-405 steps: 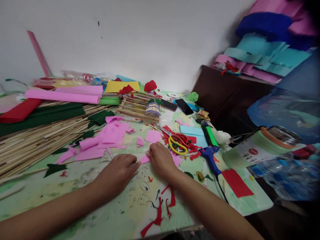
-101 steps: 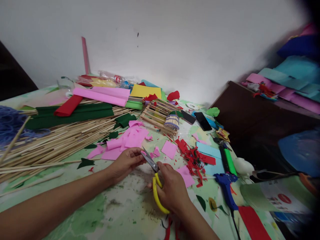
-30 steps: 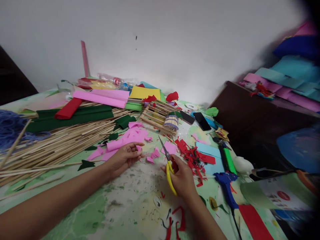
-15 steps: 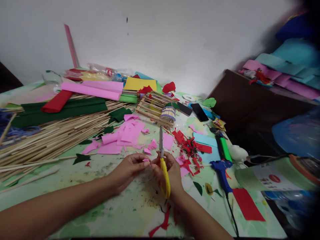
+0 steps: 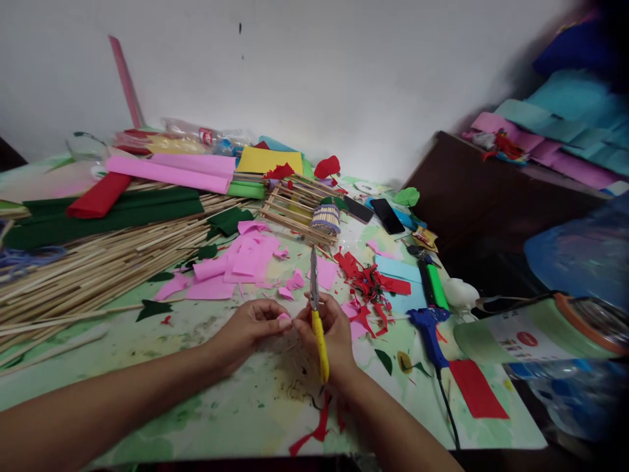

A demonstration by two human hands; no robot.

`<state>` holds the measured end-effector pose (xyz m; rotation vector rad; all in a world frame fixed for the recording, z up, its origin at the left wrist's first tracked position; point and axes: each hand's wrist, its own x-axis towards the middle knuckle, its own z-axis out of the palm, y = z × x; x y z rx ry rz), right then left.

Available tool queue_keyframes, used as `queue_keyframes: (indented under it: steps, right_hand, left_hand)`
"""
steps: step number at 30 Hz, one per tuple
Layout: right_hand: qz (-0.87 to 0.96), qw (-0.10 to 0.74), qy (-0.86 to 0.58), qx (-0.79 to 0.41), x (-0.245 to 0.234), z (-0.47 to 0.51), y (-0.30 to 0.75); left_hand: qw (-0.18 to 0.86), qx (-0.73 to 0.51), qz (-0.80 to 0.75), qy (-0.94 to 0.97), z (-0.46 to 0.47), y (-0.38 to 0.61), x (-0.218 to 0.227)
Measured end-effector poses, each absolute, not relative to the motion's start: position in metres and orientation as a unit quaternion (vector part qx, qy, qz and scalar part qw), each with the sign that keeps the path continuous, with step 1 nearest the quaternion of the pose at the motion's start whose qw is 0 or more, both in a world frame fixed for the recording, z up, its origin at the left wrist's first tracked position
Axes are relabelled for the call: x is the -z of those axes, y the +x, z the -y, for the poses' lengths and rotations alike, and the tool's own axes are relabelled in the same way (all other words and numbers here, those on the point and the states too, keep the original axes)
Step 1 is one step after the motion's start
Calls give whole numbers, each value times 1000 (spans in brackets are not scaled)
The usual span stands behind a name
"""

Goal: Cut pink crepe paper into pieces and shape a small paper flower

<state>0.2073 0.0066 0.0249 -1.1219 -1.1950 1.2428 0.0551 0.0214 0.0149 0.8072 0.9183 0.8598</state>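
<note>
The left hand [image 5: 248,331] pinches a pink piece [image 5: 284,316] above the table's [image 5: 221,413] near middle; the right hand [image 5: 335,333] is curled around the scissors [image 5: 319,341], blades pointing far. The step seems fingertip shaping; any cut would call for turning the blades left.

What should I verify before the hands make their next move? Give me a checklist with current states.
1. Left hand pinching the small pink piece: ok.
2. Yellow-handled scissors in the right hand: ok.
3. Scissor blades pointing away from the left hand: ok.
4. Right fingertips touching the pink piece: cannot tell.
5. Glue gun apart from both hands: ok.
6. Table free of scraps: not ok, red strips lie near its front edge.
</note>
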Motion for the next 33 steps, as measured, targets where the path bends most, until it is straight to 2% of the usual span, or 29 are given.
queue_keyframes:
  steps: [5, 10, 14, 18, 22, 27, 33]
  right_hand:
    - [503, 506, -467, -522, -26, -7, 210]
    - [525, 485, -459, -527, -18, -10, 212]
    - [572, 480, -495, -445, -18, -14, 220]
    - [681, 392, -554, -274, -23, -18, 234]
    - [769, 285, -556, -134, -28, -20, 239]
    - [811, 204, -541, -91, -31, -19, 235]
    - [821, 174, -534, -102, -29, -19, 233]
  left_hand:
    - [746, -358, -389, 405, -23, 53, -19]
    - [683, -321, -402, 519, -27, 49, -18]
    - [688, -349, -412, 485, -29, 47, -16]
    - [725, -427, -403, 361, -32, 46, -18]
    - [746, -480, -364, 285, -37, 45, -22]
    - [742, -516, -335, 268, -41, 43, -20]
    - [747, -525, -323, 249, -43, 43, -17]
